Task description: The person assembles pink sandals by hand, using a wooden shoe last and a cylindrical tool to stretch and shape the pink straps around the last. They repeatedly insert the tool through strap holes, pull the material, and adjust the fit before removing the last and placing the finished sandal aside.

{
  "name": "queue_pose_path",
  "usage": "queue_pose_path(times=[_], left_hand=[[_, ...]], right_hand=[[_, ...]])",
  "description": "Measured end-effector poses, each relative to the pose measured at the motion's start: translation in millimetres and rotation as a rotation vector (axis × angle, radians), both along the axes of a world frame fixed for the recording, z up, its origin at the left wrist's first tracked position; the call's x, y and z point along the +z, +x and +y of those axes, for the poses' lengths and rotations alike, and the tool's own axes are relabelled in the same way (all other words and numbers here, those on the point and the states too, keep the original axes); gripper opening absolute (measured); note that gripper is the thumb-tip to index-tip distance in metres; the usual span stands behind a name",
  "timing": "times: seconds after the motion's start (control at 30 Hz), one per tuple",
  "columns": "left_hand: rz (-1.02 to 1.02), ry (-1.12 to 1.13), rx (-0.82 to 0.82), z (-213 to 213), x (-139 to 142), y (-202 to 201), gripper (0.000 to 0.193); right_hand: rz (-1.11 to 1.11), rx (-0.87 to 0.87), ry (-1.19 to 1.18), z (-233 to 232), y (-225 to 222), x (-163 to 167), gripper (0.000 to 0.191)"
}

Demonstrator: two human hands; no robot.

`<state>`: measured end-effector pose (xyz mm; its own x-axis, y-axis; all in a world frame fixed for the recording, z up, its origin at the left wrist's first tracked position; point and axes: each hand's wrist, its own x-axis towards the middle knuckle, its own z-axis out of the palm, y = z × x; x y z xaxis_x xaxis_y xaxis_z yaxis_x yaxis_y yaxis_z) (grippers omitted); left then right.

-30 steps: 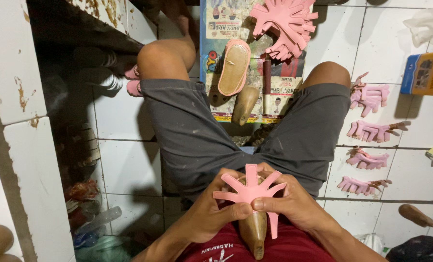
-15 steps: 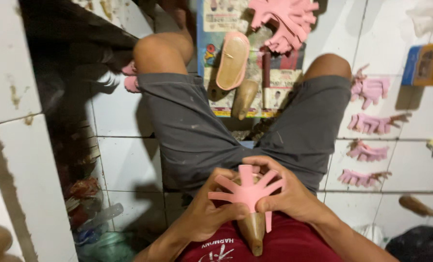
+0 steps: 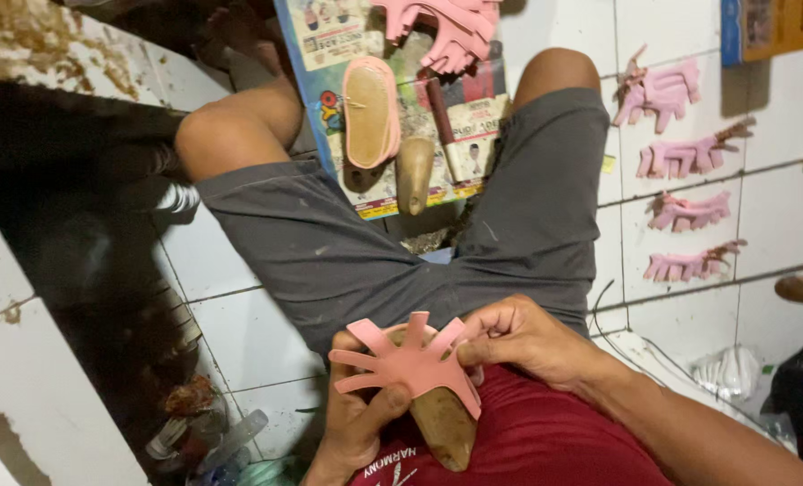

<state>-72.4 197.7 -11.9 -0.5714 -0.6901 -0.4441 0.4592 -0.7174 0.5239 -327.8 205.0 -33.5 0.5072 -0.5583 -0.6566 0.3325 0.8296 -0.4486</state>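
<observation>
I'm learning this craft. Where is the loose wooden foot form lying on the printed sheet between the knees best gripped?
Grip the wooden foot form across its narrow sides at mid-length, coming from above: it lies flat, and the pink-rimmed sole crowds its upper left.

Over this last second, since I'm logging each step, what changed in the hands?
The pink strappy cut-out upper tilted and slid lower over the wooden shoe form; left hand and right hand kept their grip. The floor's pink pieces stayed put.
</observation>
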Motion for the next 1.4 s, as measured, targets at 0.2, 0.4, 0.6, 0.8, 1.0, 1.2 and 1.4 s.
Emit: queue_pose_path(times=[0.2,0.4,0.6,0.8,1.0,1.2,1.4], left_hand=[[-0.056,0.060,0.036,8,6,-8,0.063],[-0.180,-0.042,0.036,23,-4,-1,0.066],[-0.008,0.025,0.015,20,-1,-8,0.075],[0.037,0.055,0.002,12,7,-12,0.080],[0.043,0.067,-0.015,20,1,-6,0.075],[0.057,0.061,-0.059,53,-32,27,0.072],[-0.139,0.040,0.081,95,-50,52,0.075]], right_hand=[[0.450,0.112,-0.146,-10,-11,58,0.017],[0.478,0.252,-0.407,-3,-18,110,0.014],[0.369,0.113,0.050,-4,-13,66,0.018],[0.180,0.023,0.031,13,-7,34,0.020],[-0.094,0.043,-0.077,20,-5,21,0.022],[-0.112,0.015,-0.080,30,-2,-1,0.018],[-0.412,0.044,0.060,21,2,-21,0.033]])
